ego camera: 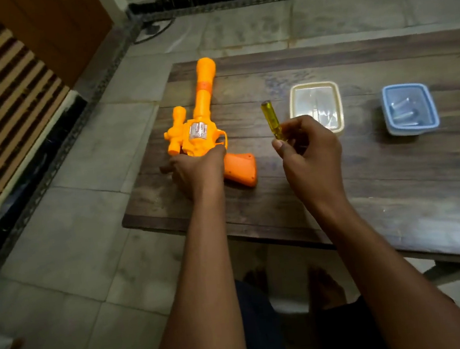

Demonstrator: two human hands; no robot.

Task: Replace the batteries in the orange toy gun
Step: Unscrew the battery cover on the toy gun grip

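- I see a tiled floor [58, 237] in a pale colour, and on it stands a low wooden table [339, 190] with dark planks.
- The orange toy gun [202, 114] lies flat on the left part of the table. Its long barrel points away from the person, and the darker orange grip points to the right, toward the near side.
- The left hand [197, 172] lies on the back of the gun, where the body meets the grip. The fingers are bent over the plastic and hold the gun down on the table.
- The right hand [309, 153] is raised a little above the table, just to the right of the gun and apart from it. Its fingers are curled closely around a screwdriver [272, 119].
- A cream box [313, 85] without a lid stands behind the right hand (what is inside I cannot tell, it only shines).
- A blue box [403, 86] stands further right, well apart from the cream one.
- The screwdriver has a clear yellow handle that points up and away from the person. The metal part is hidden inside the hand.
- Inside the blue box lie some small grey cylinders [402, 114] (they look like batteries, but they are blurred).
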